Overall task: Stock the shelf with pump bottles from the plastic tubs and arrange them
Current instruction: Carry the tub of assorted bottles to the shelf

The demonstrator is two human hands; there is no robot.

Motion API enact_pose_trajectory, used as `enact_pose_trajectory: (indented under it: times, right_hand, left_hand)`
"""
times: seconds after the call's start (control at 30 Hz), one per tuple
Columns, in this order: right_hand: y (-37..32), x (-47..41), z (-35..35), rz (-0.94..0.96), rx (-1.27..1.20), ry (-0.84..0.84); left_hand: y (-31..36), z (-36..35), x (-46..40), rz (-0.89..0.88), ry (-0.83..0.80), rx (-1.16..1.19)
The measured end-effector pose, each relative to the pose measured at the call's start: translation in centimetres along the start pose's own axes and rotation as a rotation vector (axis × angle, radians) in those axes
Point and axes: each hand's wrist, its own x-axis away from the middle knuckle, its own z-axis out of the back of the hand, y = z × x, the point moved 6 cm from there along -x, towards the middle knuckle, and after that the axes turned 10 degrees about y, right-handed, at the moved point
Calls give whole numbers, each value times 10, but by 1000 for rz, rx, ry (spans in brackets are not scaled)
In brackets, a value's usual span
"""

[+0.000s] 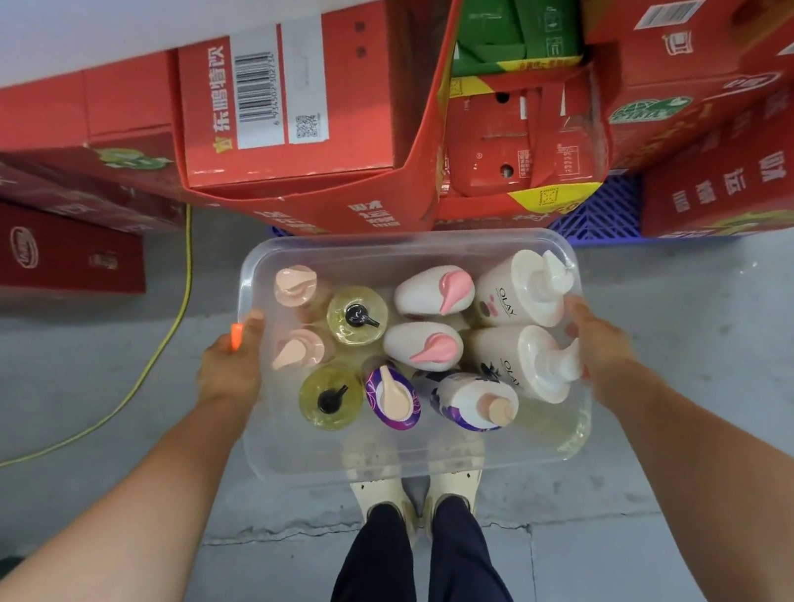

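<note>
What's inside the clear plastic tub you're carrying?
Clear plastic tub: ten pump bottles, including two white Olay bottles, two yellow ones and two purple ones. Their lower parts are hidden.

I see a grey concrete floor, cracked near me. Red cartons are stacked at the far side, green cartons among them, on a blue plastic pallet. A yellow cable runs across the floor at left.

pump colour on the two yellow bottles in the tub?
Black, on both yellow bottles; clearest in the head view.
</note>
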Motion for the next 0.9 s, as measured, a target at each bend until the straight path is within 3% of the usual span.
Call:
enact_pose_trajectory:
  times: [0.2,0.6,0.9]
  right_hand:
    - [-1,30,13,-5,-9,27]
    - [-19,141,74,123,-7,76]
    - [-30,242,126,251,-17,83]
  left_hand:
    - [5,20,12,136,-45,23]
    - [2,98,71,184,-81,152]
    - [9,199,138,186,5,246]
